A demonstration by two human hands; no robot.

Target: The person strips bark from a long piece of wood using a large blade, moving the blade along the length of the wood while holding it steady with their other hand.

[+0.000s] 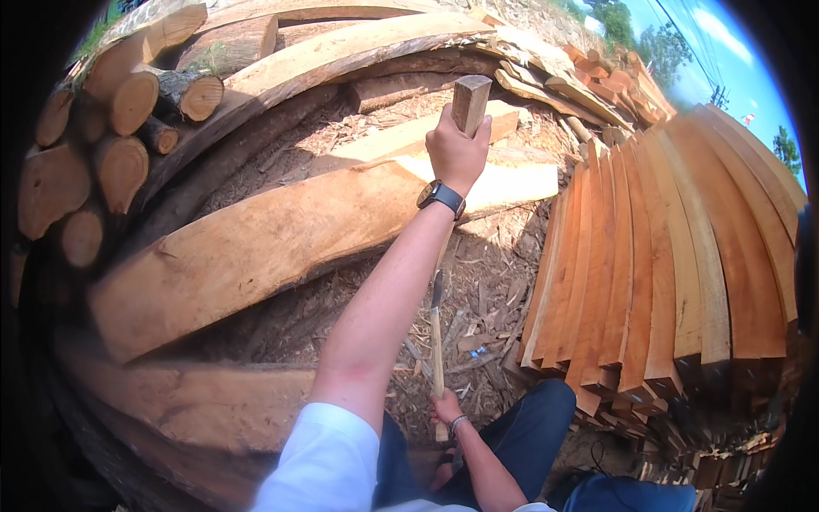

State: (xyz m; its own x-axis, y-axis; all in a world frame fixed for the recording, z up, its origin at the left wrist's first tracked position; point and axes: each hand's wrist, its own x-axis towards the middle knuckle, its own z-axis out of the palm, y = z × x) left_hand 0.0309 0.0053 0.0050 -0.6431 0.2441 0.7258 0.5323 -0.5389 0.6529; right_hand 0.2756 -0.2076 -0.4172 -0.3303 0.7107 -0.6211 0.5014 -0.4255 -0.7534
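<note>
Logs lie left, stacked beams right, slabs between.

The person wore a white short-sleeved shirt and dark navy trousers. A watch with a round case and dark band circled the left wrist; a thin bracelet ringed the right wrist.

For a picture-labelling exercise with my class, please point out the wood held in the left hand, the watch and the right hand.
Wood (470, 106): head view, the side just below its top end.
Watch (445, 197): head view, the dark strap.
Right hand (445, 407): head view, its middle.
</note>
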